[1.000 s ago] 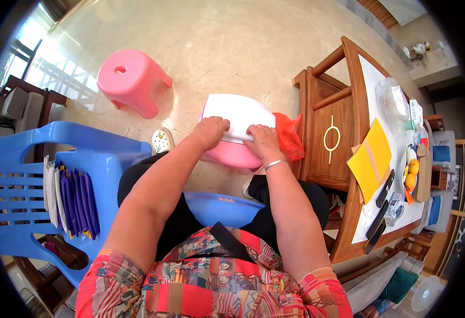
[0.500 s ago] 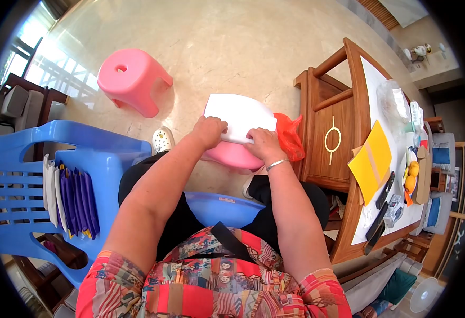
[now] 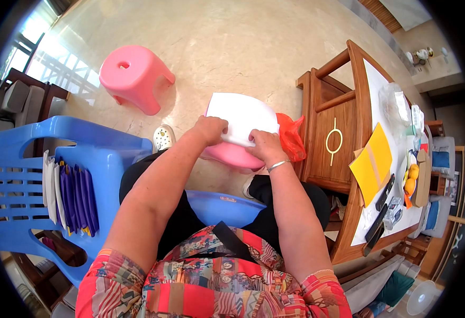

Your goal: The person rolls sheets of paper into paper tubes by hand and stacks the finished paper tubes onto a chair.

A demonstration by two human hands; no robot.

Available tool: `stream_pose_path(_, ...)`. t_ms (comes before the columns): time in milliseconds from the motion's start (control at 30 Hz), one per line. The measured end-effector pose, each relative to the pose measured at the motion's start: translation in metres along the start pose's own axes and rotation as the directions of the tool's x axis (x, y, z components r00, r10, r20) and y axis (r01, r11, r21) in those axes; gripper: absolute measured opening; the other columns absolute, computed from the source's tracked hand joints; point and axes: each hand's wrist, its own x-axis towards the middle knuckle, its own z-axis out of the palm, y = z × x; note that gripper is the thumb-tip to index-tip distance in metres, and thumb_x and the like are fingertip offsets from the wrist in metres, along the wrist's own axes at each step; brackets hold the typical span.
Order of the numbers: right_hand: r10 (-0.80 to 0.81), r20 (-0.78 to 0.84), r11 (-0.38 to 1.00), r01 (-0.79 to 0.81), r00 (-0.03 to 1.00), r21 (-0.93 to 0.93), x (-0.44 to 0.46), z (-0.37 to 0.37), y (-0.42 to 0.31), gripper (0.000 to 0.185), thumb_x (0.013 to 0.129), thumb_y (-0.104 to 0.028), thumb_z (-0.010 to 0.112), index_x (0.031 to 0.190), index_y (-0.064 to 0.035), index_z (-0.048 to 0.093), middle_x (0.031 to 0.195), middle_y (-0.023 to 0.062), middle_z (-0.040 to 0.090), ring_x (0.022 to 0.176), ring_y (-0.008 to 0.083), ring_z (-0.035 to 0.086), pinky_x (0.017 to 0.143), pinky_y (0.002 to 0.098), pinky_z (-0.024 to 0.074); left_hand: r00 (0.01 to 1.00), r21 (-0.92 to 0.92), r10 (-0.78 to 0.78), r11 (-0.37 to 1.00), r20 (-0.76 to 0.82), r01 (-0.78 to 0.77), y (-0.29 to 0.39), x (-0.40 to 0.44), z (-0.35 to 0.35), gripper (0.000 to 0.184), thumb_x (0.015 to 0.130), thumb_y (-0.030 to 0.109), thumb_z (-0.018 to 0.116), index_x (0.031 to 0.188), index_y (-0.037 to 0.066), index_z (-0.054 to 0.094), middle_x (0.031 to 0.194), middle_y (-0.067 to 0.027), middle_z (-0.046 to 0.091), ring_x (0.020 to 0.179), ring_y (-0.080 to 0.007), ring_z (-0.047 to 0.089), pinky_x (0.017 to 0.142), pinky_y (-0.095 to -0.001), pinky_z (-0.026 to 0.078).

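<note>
A white sheet, seemingly paper [image 3: 243,117], lies over a pink stool [image 3: 233,155] in front of my knees. The stool's near part shows below the sheet. At the sheet's left near corner, my left hand [image 3: 211,130] has its fingers curled onto the edge. My right hand [image 3: 266,146], with a silver bangle at the wrist, grips the near edge towards the right corner. Its thumb and fingers are bent in on the sheet. Just right of the sheet sits a red plastic bag [image 3: 292,137].
Another pink stool [image 3: 132,74] stands on the floor ahead left. A blue plastic chair [image 3: 105,175] at my left bears purple and white packets [image 3: 79,199]. The wooden table [image 3: 328,132] at my right carries a yellow envelope [image 3: 373,164], black-handled items [image 3: 378,217] and oranges [image 3: 410,185].
The view has shifted slightly. Both hands stay on the near edge of the white sheet, with hardly any visible movement.
</note>
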Motion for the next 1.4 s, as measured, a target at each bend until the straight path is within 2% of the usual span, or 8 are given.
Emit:
stream_pose_path(267, -0.01, -0.013, 1.0, 0.01, 1.0, -0.024, -0.001, -0.002, 0.0, 0.036, 0.081, -0.037, 0.077, 0.104, -0.0095, 0.076, 0.108, 0.0147, 0.076, 0.105, 0.0323, 0.071, 0.095, 0.0431, 0.053, 1.0, -0.043, -0.004, 0.999, -0.008, 0.004, -0.006, 0.004, -0.004, 0.028, 0.082, 0.03, 0.079, 0.107, 0.017, 0.076, 0.112, -0.0055, 0.075, 0.111, -0.0256, 0.07, 0.097, -0.0421, 0.05)
stream_pose_path(467, 0.037, -0.02, 0.997, -0.036, 0.999, 0.064, 0.002, -0.001, 0.004, 0.031, 0.083, -0.035, 0.072, 0.106, -0.0133, 0.076, 0.11, 0.0117, 0.076, 0.108, 0.0291, 0.07, 0.097, 0.0446, 0.0461, 0.997, -0.06, -0.024, 0.998, -0.07, 0.02, -0.007, 0.004, -0.006, 0.028, 0.085, 0.034, 0.076, 0.108, 0.017, 0.074, 0.11, -0.0064, 0.076, 0.108, -0.0244, 0.07, 0.099, -0.0424, 0.047)
stream_pose_path(567, 0.021, 0.006, 0.998, -0.021, 1.0, 0.054, 0.0, -0.011, 0.001, 0.035, 0.085, -0.037, 0.072, 0.106, -0.009, 0.077, 0.11, 0.0157, 0.076, 0.108, 0.0336, 0.07, 0.096, 0.0451, 0.0527, 0.999, -0.028, -0.029, 0.999, -0.039, 0.028, -0.005, 0.003, -0.011, 0.027, 0.086, 0.033, 0.075, 0.108, 0.018, 0.073, 0.109, -0.0054, 0.075, 0.109, -0.0238, 0.069, 0.098, -0.0434, 0.046)
stream_pose_path(867, 0.033, -0.062, 0.999, -0.034, 0.998, -0.01, 0.009, 0.003, 0.005, 0.029, 0.092, -0.031, 0.061, 0.103, -0.0095, 0.077, 0.113, 0.0161, 0.074, 0.113, 0.033, 0.067, 0.098, 0.0462, 0.0494, 0.988, 0.07, 0.024, 0.997, -0.15, -0.014, -0.009, 0.004, 0.0, 0.026, 0.085, 0.028, 0.076, 0.109, 0.02, 0.074, 0.113, -0.0071, 0.069, 0.12, -0.025, 0.062, 0.102, -0.0461, 0.043)
stream_pose_path(967, 0.03, -0.201, 0.998, -0.017, 0.979, 0.066, 0.008, 0.009, 0.007, 0.026, 0.092, -0.031, 0.063, 0.1, -0.0099, 0.075, 0.108, 0.0151, 0.073, 0.109, 0.0324, 0.068, 0.095, 0.0474, 0.0494, 0.977, 0.106, 0.035, 0.994, -0.21, -0.013, -0.007, 0.004, -0.001, 0.028, 0.086, 0.027, 0.076, 0.113, 0.019, 0.074, 0.116, -0.0073, 0.07, 0.12, -0.0253, 0.062, 0.102, -0.0455, 0.043)
stream_pose_path(1067, -0.051, -0.324, 0.999, 0.048, 0.945, -0.016, 0.012, 0.015, 0.01, 0.024, 0.091, -0.032, 0.067, 0.099, -0.0104, 0.074, 0.101, 0.0142, 0.072, 0.104, 0.0328, 0.067, 0.092, 0.0479, 0.0492, 0.945, 0.065, 0.035, 0.998, -0.325, -0.014, -0.012, 0.012, 0.011, 0.024, 0.086, 0.027, 0.076, 0.109, 0.018, 0.073, 0.117, -0.0066, 0.071, 0.118, -0.0249, 0.063, 0.101, -0.0446, 0.043)
stream_pose_path(1167, -0.027, -0.347, 1.0, 0.028, 0.938, -0.002, 0.008, 0.014, 0.003, 0.02, 0.089, -0.031, 0.07, 0.097, -0.014, 0.076, 0.1, 0.0119, 0.071, 0.104, 0.0314, 0.067, 0.095, 0.0476, 0.0472, 0.967, -0.041, -0.017, 0.999, -0.253, 0.006, -0.009, 0.01, -0.004, 0.02, 0.086, 0.026, 0.075, 0.104, 0.018, 0.072, 0.116, -0.0056, 0.073, 0.116, -0.0245, 0.065, 0.098, -0.0437, 0.043)
stream_pose_path(1400, -0.052, -0.381, 0.997, 0.068, 0.923, 0.026, 0.012, 0.024, 0.01, 0.019, 0.084, -0.027, 0.076, 0.099, -0.0134, 0.076, 0.098, 0.011, 0.07, 0.105, 0.032, 0.066, 0.093, 0.0455, 0.0494, 0.947, 0.069, 0.053, 0.997, -0.318, -0.033, -0.009, 0.006, -0.002, 0.017, 0.085, 0.023, 0.073, 0.102, 0.02, 0.072, 0.106, -0.0019, 0.073, 0.112, -0.0235, 0.066, 0.101, -0.0443, 0.042)
